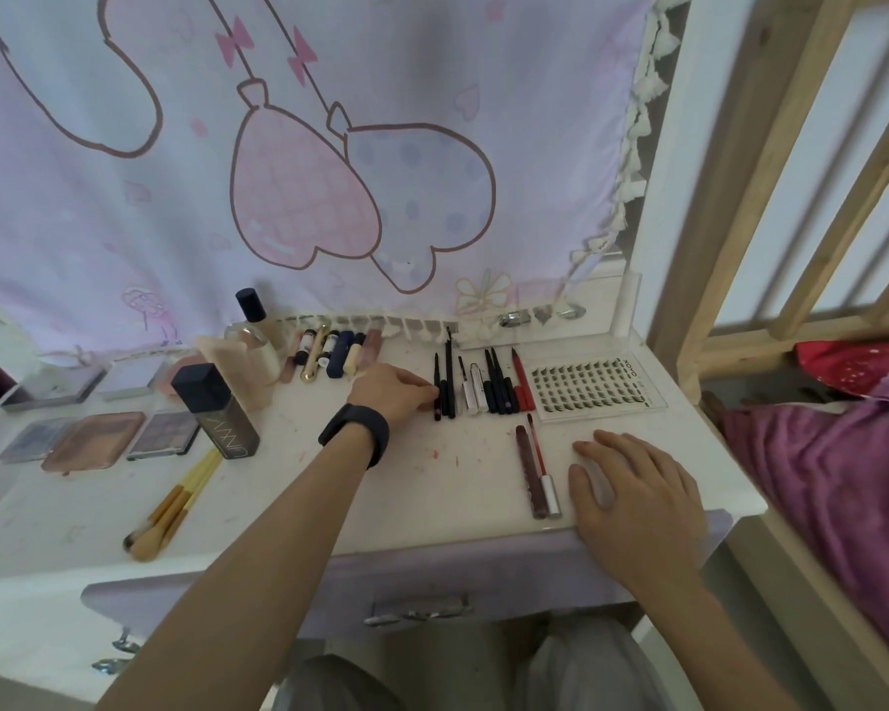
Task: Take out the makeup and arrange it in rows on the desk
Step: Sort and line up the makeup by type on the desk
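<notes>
A row of slim black, silver and red pencils and liners [483, 387] lies side by side on the white desk [422, 495]. My left hand [391, 392], a dark band on its wrist, pinches the leftmost black pencil [437, 390] of that row. My right hand [637, 495] rests flat on the desk near its front right, fingers spread, holding nothing. Two lip glosses [537, 472] lie just left of it. A tray of false lashes [594, 390] sits right of the pencils. Lipsticks and tubes [332, 354] form a row at the back.
Several eyeshadow palettes [98, 436] lie at the left, with a dark bottle [216, 410], a clear bottle [255, 336] and yellow-handled brushes [175, 505]. A pink cartoon curtain [304, 171] hangs behind. A wooden bed rail [791, 197] and purple bedding [832, 479] stand right. A drawer handle [417, 610] is below.
</notes>
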Tool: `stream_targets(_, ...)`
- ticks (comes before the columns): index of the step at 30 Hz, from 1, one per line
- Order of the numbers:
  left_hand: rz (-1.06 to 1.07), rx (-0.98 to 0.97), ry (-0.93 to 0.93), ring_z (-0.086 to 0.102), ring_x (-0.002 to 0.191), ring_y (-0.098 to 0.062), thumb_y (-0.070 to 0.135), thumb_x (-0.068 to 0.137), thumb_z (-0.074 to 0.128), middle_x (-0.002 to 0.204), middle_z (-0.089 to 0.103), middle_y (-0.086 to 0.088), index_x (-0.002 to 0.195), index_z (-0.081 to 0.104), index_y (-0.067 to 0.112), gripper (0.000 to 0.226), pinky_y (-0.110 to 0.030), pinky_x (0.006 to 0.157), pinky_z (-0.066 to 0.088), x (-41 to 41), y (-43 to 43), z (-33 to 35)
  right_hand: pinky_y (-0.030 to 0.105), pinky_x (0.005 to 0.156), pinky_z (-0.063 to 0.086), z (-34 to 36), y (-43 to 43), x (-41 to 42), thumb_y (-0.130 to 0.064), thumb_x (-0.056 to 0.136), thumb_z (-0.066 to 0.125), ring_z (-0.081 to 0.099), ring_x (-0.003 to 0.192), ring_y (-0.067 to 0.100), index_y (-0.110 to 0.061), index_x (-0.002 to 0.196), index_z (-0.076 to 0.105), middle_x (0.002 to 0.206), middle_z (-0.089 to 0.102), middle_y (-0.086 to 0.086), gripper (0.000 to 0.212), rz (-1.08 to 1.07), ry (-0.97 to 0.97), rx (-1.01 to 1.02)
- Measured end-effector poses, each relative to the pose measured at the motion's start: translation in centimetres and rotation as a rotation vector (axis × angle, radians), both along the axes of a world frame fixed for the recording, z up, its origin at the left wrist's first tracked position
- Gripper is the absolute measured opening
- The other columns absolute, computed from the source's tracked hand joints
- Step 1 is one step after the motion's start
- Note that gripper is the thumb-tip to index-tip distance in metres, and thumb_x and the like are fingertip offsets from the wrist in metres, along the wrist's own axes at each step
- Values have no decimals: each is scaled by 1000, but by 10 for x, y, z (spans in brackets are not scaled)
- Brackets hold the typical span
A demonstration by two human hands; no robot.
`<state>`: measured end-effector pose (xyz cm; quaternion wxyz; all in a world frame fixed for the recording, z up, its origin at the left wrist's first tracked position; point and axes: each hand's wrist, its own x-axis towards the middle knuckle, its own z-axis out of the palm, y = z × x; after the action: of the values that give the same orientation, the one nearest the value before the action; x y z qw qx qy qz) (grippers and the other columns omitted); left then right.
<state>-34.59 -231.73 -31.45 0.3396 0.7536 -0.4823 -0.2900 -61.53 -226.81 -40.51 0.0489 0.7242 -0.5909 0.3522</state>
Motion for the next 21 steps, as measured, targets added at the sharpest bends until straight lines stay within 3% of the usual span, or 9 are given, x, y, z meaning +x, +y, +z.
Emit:
stream_targets(3,8,-1,-17,66,92,-15,27,86,74,91,72,12,84,66,31,9,-34,90,55,11,-6,-9,43,99,47,0,0,0,-44,90,46,62,115,23,-21,109,76,122,71,0,42,-5,-3,1)
stream_targets(6,73,-34,-237,64,88,-13,36,88,60,97,71,14,112,69,29,26,-29,73,54,24,-10,-12,43,99,46,-1,1,1,-46,91,45,61,116,22,-22,109,76,122,71,-1,44,-13,-6,1)
stream_targets(10,86,-51,-814,46,124,-36,29,97,40,132,58,-11,136,55,31,42,-46,101,39,42,-15,-13,42,100,45,0,1,1,-48,91,43,60,117,20,-24,111,75,124,70,-3,45,-13,-2,20)
stream_targets(12,6,-9,-935,37,133,-36,30,99,39,141,53,-5,149,37,34,50,-49,105,34,51,-17,-15,41,100,44,0,1,1,-47,91,43,60,117,20,-24,110,75,123,70,-3,44,-13,-12,15)
stream_targets(14,-80,11,-1004,38,133,-32,31,100,39,136,59,2,154,26,32,55,-48,105,33,57,-16,-22,41,100,44,1,1,1,-46,90,45,60,117,20,-24,109,75,123,70,-4,42,-20,-17,11)
stream_targets(19,-93,-70,-1102,48,119,-33,37,99,44,112,69,-4,134,47,23,38,-46,97,39,52,-7,-24,40,101,43,0,0,1,-46,91,44,59,118,19,-24,110,75,124,69,-5,42,-25,-15,39)
stream_targets(21,-58,-78,-994,51,117,-32,39,99,45,111,68,-6,120,59,20,31,-43,94,42,52,-4,-26,40,102,42,0,1,1,-47,92,43,58,119,19,-25,112,75,125,69,-5,43,-24,-12,56)
